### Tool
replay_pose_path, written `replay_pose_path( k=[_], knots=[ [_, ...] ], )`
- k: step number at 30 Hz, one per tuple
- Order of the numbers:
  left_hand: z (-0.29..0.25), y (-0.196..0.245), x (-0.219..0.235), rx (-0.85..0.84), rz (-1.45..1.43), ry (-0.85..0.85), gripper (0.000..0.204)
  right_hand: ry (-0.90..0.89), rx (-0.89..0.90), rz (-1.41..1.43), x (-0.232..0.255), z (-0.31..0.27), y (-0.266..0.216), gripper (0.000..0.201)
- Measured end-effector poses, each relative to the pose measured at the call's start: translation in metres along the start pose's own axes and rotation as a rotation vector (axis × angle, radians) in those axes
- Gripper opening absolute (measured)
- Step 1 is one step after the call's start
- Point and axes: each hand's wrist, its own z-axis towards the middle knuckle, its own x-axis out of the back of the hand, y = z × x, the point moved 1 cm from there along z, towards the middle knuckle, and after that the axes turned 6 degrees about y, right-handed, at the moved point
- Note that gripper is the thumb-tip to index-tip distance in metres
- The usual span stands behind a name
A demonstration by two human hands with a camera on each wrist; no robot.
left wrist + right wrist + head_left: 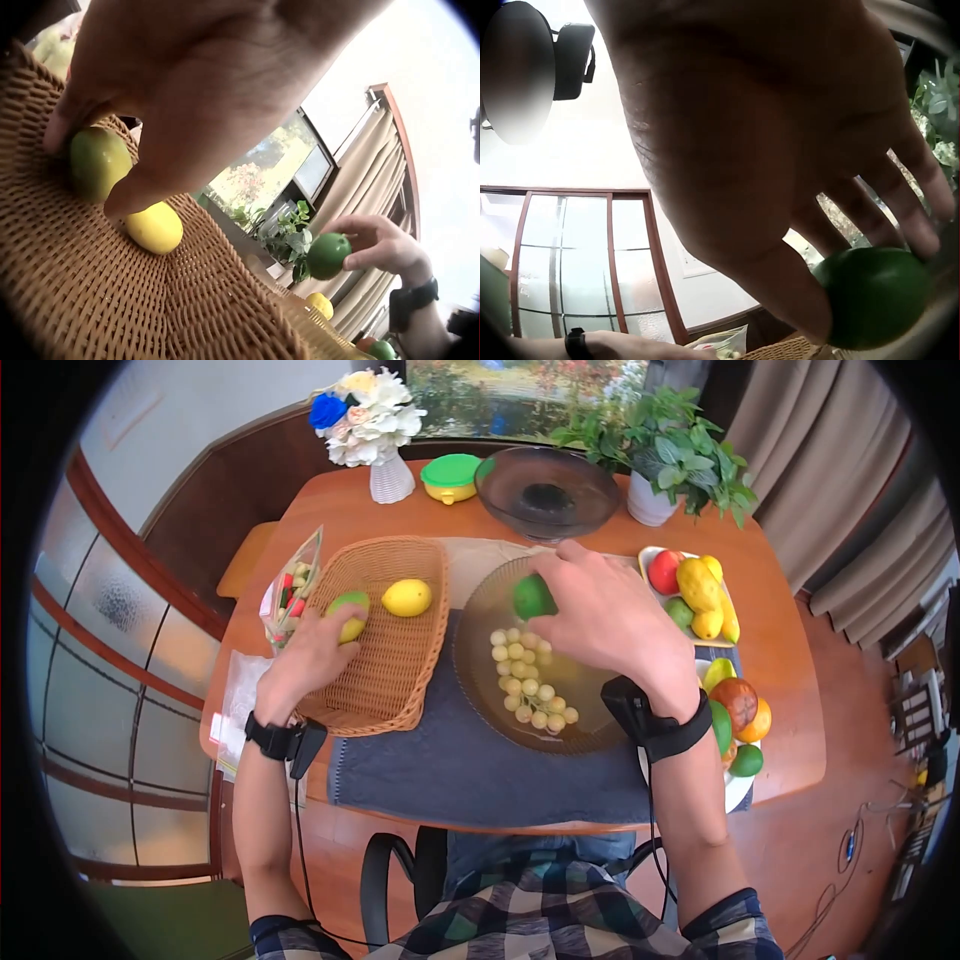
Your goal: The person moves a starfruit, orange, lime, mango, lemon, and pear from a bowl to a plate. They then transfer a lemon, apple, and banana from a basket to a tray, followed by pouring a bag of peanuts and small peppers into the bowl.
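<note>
Left hand: pinching a yellow-green fruit in the basket, near the lemon.
Right hand: pinching a lime over the glass bowl.
Left to do: lots of fruit on the right plates.

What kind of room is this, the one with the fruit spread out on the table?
Most likely a home dining room: a round wooden table with a vase of flowers, a potted plant, curtains, and fruit that the hands sort between a wicker basket and a glass bowl.

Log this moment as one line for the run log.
left hand: holds green-yellow fruit in basket | right hand: holds lime over glass bowl | lemon in basket
</note>
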Motion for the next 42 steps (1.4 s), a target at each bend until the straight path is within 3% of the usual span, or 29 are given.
replay_pose_path(
  k=[3,5,8,10,13,19,26,28,29,30,32,35,38,42],
  knots=[
    [-0.019,0.019,0.021,-0.023,-0.011,0.072,0.042,0.013,-0.054,-0.053,-0.003,-0.024,0.013,0.025],
    [-0.028,0.04,0.035,-0.035,-0.029,0.126,0.041,-0.176,-0.15,-0.145,-0.006,-0.034,0.018,0.038],
    [-0.039,0.094,0.039,-0.175,-0.096,0.222,0.036,-0.147,-0.146,-0.168,-0.018,-0.052,0.026,0.038],
    [-0.045,0.132,0.032,-0.392,-0.269,0.16,0.032,-0.155,-0.145,-0.176,-0.022,-0.06,0.028,0.04],
    [-0.038,0.168,0.006,-0.528,-0.224,0.044,0.034,-0.145,-0.134,-0.178,-0.026,-0.071,0.028,0.041],
    [-0.025,0.201,-0.033,-0.569,-0.174,-0.094,0.04,-0.15,-0.155,-0.213,-0.032,-0.085,0.024,0.056],
    [-0.018,0.203,-0.034,-0.681,-0.176,-0.072,0.044,0.004,-0.08,-0.198,-0.043,-0.102,0.026,0.05],
    [-0.013,0.193,-0.019,-0.565,-0.323,0.039,0.043,0.055,-0.075,-0.205,-0.035,-0.105,0.018,0.049],
    [-0.005,0.184,-0.013,-0.586,-0.345,0.135,0.039,0.105,-0.065,-0.217,-0.032,-0.106,0.013,0.048],
    [-0.006,0.179,0.0,-0.47,-0.376,0.16,0.035,0.108,-0.074,-0.208,-0.031,-0.108,0.008,0.048],
    [0.002,0.161,0.016,-0.304,-0.258,0.179,0.032,0.253,-0.016,-0.168,-0.03,-0.111,-0.001,0.049],
    [0.019,0.12,0.01,-0.303,-0.11,0.211,0.03,0.304,0.008,-0.073,-0.039,-0.117,0.0,0.046],
    [0.027,0.101,0.004,-0.199,-0.025,0.064,0.032,0.345,0.034,0.013,-0.047,-0.122,0.002,0.04],
    [0.042,0.075,-0.019,-0.196,0.051,0.046,0.038,0.396,0.033,0.148,-0.054,-0.127,0.002,0.033]
  ],
)
